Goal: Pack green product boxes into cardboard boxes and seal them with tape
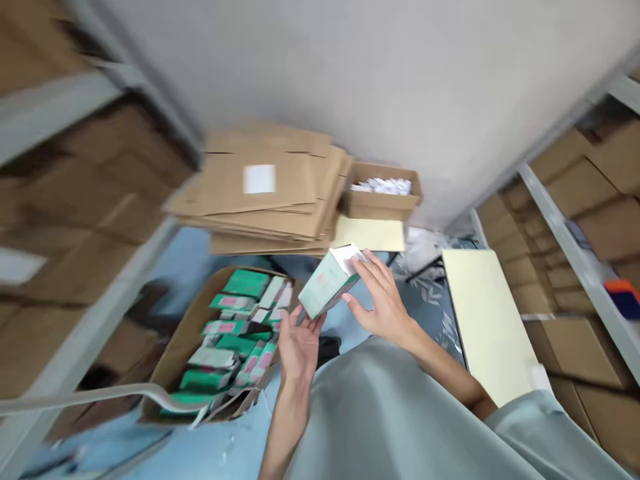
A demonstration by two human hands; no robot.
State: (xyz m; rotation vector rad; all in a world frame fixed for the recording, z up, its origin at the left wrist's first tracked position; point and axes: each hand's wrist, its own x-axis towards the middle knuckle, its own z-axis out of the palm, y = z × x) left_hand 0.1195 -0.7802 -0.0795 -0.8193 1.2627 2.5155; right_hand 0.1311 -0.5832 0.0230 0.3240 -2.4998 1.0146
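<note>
A small pale-green carton (pixel 324 285) is held tilted in front of me, its white top flap facing up and to the right. My left hand (pixel 300 343), palm up, supports the carton's lower end with its fingers. The fingers of my right hand (pixel 380 300) lie on the white top flap, with the thumb near the carton's side. Whatever is inside the carton is hidden. To the left of my left hand stands a large open cardboard box (pixel 175 343) holding several green, white and pink cartons.
Flat brown cardboard (pixel 285 183) is piled ahead, beside an open box (pixel 383 205) of small white items. A cream board (pixel 490 320) lies on the right. Shelves with brown boxes flank both sides. A pale cable (pixel 100 397) crosses the lower left.
</note>
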